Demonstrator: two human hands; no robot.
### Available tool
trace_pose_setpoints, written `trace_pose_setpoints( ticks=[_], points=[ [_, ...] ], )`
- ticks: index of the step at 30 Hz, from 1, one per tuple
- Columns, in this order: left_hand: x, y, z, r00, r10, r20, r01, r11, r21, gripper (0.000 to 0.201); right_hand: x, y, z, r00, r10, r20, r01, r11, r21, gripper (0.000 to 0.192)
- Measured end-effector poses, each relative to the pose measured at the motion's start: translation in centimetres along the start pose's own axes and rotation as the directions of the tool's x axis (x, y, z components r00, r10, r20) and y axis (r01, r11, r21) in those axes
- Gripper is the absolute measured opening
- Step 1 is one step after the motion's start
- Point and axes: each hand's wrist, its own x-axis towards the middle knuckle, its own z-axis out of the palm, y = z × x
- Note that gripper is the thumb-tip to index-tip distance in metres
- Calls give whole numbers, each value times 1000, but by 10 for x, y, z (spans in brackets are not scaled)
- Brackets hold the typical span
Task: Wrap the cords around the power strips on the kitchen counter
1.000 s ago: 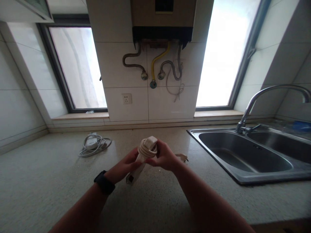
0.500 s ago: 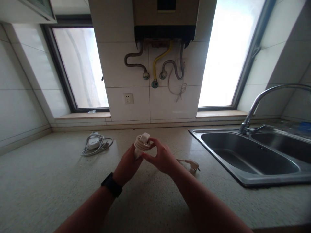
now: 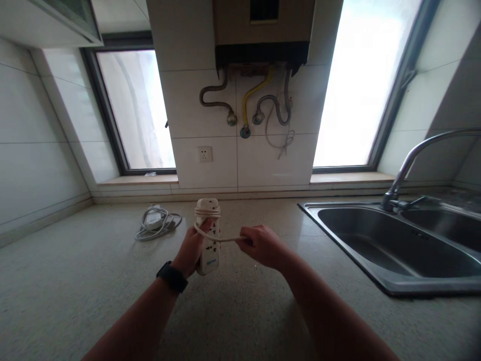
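A white power strip (image 3: 211, 253) stands tilted above the counter, its socket face turned toward me. My left hand (image 3: 191, 253) grips it from the left side, the thumb lying across its face. Several turns of the white power cord (image 3: 207, 212) wrap round its upper part. From there the cord runs taut to the right into my right hand (image 3: 263, 245), which is closed on it. The plug end of this cord is hidden from view.
A second white power strip with a loosely coiled cord (image 3: 156, 220) lies on the counter (image 3: 112, 281) at the left. To the right is a steel double sink (image 3: 349, 286) with a faucet (image 3: 398, 180). A wall socket (image 3: 205, 154) and a water heater (image 3: 263, 30) are ahead.
The power strip has turned from end-on to showing its socket face. My right hand has moved right, away from the strip, drawing the cord taut. The plug has gone from sight.
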Motion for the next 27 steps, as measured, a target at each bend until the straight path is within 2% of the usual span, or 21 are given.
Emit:
trace_pose_setpoints(
  ticks=[3,6,9,14,17,22,24,27],
  points=[
    [-3,6,-4,997,-37,67,44,993,-107,61,1,23,-11,994,78,-79,-80,997,-15,34],
    [-3,5,-8,981,-71,182,95,988,-124,66,0,36,-18,983,116,-144,-103,990,95,44],
    [-4,-2,-8,946,-136,295,189,970,-156,72,0,40,-19,971,163,-174,-122,967,226,48],
    [-7,-7,-7,916,-162,368,243,952,-186,87,0,37,-17,948,243,-203,-148,907,394,49],
    [-9,-5,-7,894,-151,422,251,949,-192,92,0,32,-14,965,226,-131,-150,888,434,48],
    [-11,-4,-8,847,-168,505,281,947,-157,88,-1,27,-13,978,207,17,-186,836,516,45],
    [-11,-4,-9,830,-192,524,303,944,-133,87,-1,29,-15,975,221,28,-200,814,545,43],
    [-11,-6,-9,827,-209,521,309,944,-112,83,0,33,-22,968,250,-16,-197,797,571,42]
  ],
)
